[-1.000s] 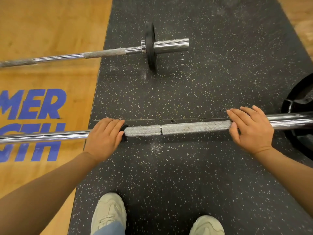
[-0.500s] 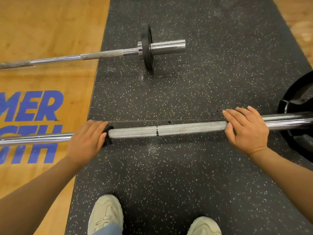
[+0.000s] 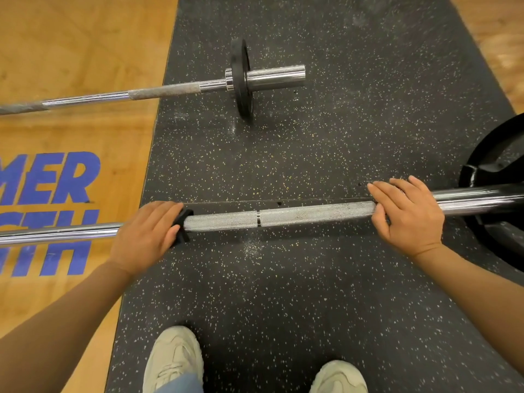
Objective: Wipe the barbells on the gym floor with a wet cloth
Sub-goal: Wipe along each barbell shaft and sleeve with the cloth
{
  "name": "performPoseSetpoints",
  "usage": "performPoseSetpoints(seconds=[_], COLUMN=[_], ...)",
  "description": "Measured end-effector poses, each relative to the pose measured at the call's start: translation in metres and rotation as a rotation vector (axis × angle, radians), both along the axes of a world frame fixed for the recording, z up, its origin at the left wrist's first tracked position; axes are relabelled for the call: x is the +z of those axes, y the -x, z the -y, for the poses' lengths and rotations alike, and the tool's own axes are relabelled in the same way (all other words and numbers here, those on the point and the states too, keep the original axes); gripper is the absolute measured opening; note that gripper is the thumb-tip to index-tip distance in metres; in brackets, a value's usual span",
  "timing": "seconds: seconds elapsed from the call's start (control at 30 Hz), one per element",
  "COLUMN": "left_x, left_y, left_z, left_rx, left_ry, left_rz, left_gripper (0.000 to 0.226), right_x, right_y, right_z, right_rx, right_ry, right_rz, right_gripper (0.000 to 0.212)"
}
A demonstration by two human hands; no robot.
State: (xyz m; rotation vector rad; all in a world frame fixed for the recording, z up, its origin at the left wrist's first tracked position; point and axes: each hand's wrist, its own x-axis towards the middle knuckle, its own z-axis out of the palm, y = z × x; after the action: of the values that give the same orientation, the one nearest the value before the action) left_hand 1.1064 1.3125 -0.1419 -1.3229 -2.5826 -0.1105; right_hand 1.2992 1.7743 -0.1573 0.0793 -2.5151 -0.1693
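A: Starting at the left, what is the left hand (image 3: 146,235) doing?

B: Its fingers are curled over the near bar (image 3: 306,217), clamped on a dark cloth (image 3: 183,225) wrapped round the shaft. Only a corner of the cloth shows past the fingertips, right where the smooth chrome meets the knurled stretch. The bar lies across the mat (image 3: 312,293), just ahead of the person's shoes (image 3: 174,361).

A: How should the wipe go?

B: Judging from the grip, the cloth wants to stay wrapped all the way round and slide along the shaft with firm, even pressure. The knurling looks rough and chalk-flecked, so it will likely drag on the cloth; a slight twist while sliding would probably reach into the grooves.

A: And the right hand (image 3: 408,219)?

B: It rests on top of the bar at the far end of the knurling, fingers nearly straight and close together, thumb below. It seems to steady the bar against rolling. It holds no cloth.

A: What gets in the way?

B: The right hand itself sits on the section still to be wiped, so it would have to shift. Beyond it the big plate (image 3: 496,222) blocks the end of the shaft.

A: Anything else around?

B: A second bar (image 3: 158,92) lies farther off, reaching from the wood floor (image 3: 71,52) onto the mat, with a small plate (image 3: 241,78) on its sleeve. It looks untouched. Blue lettering (image 3: 48,211) marks the wood at the left.
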Motion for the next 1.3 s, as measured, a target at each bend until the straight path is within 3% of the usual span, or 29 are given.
performPoseSetpoints(seconds=[0.17,0.37,0.5,0.67,0.83,1.07,1.17,1.23,1.3], left_x=[-0.002,-0.003,0.003,0.005,0.001,0.0,0.002,0.005,0.007], left_y=[-0.016,-0.038,-0.027,-0.008,-0.018,-0.046,-0.042,-0.033,-0.025], left_z=[-0.024,-0.104,-0.084,0.006,-0.003,-0.114,-0.112,-0.082,-0.041], left_rx=[0.169,-0.041,-0.183,0.126,0.406,0.035,-0.101,-0.071,0.123], left_ry=[-0.105,-0.044,0.031,-0.009,-0.06,-0.045,0.018,-0.002,-0.082], left_rz=[-0.037,-0.05,-0.017,0.046,0.058,0.027,0.037,0.056,0.079], left_gripper=[0.047,0.052,0.048,0.053,0.048,0.055,0.052,0.051,0.046], right_x=[0.001,0.001,0.003,0.001,0.0,0.001,0.001,0.0,0.0], right_y=[0.002,0.002,0.002,0.0,0.0,0.003,0.002,0.002,0.001], right_z=[0.001,0.001,0.001,0.002,0.003,0.0,-0.001,-0.001,0.0], right_rx=[-0.007,-0.018,-0.001,-0.007,-0.017,0.002,0.009,0.012,0.006], right_ry=[0.012,0.002,0.004,0.006,0.01,0.019,0.02,0.019,0.014], right_rz=[-0.006,0.001,0.006,-0.01,-0.008,-0.006,-0.006,-0.006,-0.01], right_gripper=[0.037,0.036,0.036,0.035,0.036,0.036,0.036,0.035,0.035])
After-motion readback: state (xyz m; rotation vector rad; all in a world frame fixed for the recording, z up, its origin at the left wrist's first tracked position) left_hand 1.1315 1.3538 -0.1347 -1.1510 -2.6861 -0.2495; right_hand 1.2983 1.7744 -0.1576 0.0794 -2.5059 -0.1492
